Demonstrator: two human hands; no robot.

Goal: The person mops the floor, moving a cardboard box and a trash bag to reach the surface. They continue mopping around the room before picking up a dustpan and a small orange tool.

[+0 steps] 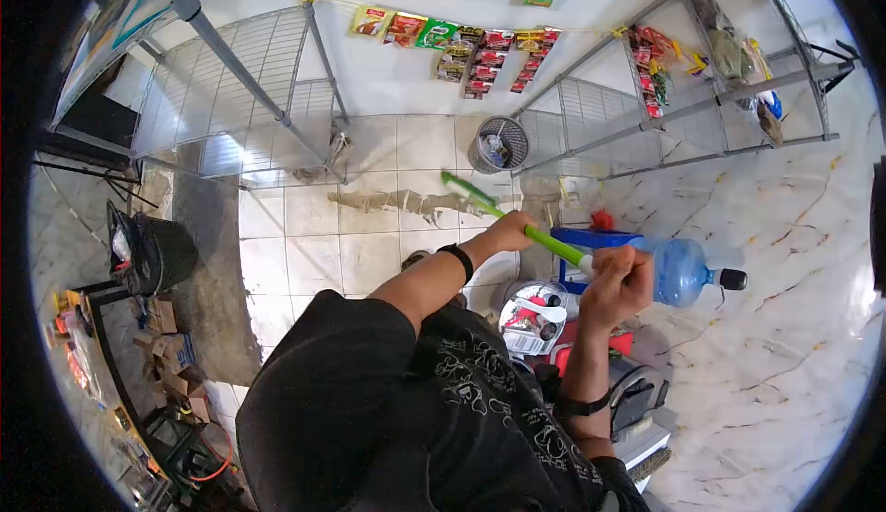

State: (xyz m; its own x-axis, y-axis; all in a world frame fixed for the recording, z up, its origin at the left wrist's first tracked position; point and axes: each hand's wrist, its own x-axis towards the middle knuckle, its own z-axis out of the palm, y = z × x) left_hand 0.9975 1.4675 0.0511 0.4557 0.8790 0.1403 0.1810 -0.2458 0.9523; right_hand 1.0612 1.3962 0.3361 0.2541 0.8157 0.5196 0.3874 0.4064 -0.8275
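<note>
Head camera shows a green broom (554, 245) held slantwise over the tiled floor (314, 263), and its green bristle end is near the mesh waste basket (480, 154). The left hand (508, 232) has its fingers closed around the middle part of the stick, while the right hand (614, 286) grips at the white upper end, with fingers curled. Big blue water bottle (678, 272) lies just beside the right hand. Whether the bristles touch the floor, I cannot tell

Colourful sachets (437, 34) between wire shelves (221, 78), blue water jug (678, 273)
</note>
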